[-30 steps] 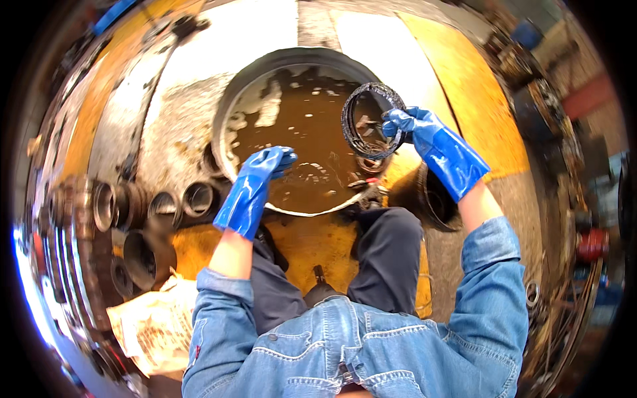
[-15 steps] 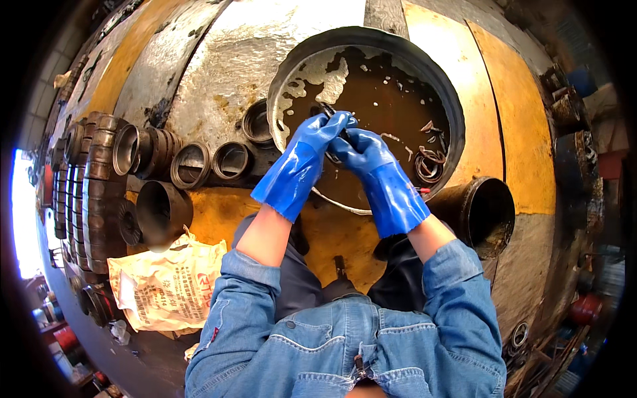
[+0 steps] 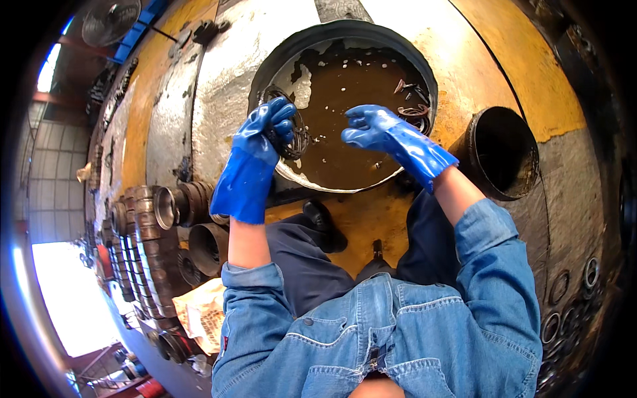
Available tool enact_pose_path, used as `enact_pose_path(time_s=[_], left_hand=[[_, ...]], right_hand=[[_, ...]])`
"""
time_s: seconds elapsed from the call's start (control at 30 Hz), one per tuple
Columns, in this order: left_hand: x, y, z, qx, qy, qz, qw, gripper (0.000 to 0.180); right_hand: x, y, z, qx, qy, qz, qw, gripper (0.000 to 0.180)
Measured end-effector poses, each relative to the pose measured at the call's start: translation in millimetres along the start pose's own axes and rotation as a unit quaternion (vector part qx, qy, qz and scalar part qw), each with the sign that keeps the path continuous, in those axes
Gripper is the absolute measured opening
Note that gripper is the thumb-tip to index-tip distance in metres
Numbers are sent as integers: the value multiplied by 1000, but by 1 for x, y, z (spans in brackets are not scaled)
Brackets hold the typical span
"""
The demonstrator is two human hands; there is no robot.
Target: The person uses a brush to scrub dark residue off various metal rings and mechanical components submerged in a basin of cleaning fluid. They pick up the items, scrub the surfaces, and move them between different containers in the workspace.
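Over the left side of the round basin (image 3: 345,28), my left hand (image 3: 265,129) in a long blue rubber glove is closed on a bundle of thin dark rings (image 3: 296,142). The rings hang beside its fingers, against the basin's inner wall. My right hand (image 3: 371,126), gloved the same way, hovers over the brown liquid (image 3: 352,86) with thumb and fingers apart and nothing visible between them. Close to its far right, several reddish-brown rings and strips (image 3: 415,114) lie in the liquid near the wall. Pale foam (image 3: 302,86) floats by the left wall.
A dark open cylinder (image 3: 504,156) lies right of the basin. At left are metal ring-shaped parts (image 3: 192,202), stacked ribbed parts (image 3: 149,249) and a paper sack (image 3: 202,312). Loose rings (image 3: 551,326) lie at lower right. My shoe (image 3: 324,225) is just below the basin.
My hands, together over the basin before, have parted. The left has moved left with the ring bundle; the right has opened to the right. The view has turned and shifted.
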State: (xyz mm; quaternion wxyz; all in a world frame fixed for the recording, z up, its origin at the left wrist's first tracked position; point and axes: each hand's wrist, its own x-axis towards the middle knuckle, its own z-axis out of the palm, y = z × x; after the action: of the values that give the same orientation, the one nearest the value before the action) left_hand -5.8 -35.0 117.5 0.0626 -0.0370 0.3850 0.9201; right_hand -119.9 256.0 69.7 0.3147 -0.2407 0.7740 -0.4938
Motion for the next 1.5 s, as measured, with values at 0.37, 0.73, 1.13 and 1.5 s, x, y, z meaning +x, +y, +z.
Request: enact_pose_path(time_s=[0.37,0.73,1.13,1.5], left_hand=[[-5,23,79,15,-14,-57,998,45],[24,5,40,131,26,-55,990,44],[15,-46,-32,226,131,-108,959,55],[2,-67,-13,444,228,-73,864,45]], right_hand=[[18,-7,31,-126,29,-160,979,50],[-40,0,-148,-272,183,-39,944,26],[-594,336,-319,-307,295,537,728,77],[-562,319,-265,94,562,376,730,43]])
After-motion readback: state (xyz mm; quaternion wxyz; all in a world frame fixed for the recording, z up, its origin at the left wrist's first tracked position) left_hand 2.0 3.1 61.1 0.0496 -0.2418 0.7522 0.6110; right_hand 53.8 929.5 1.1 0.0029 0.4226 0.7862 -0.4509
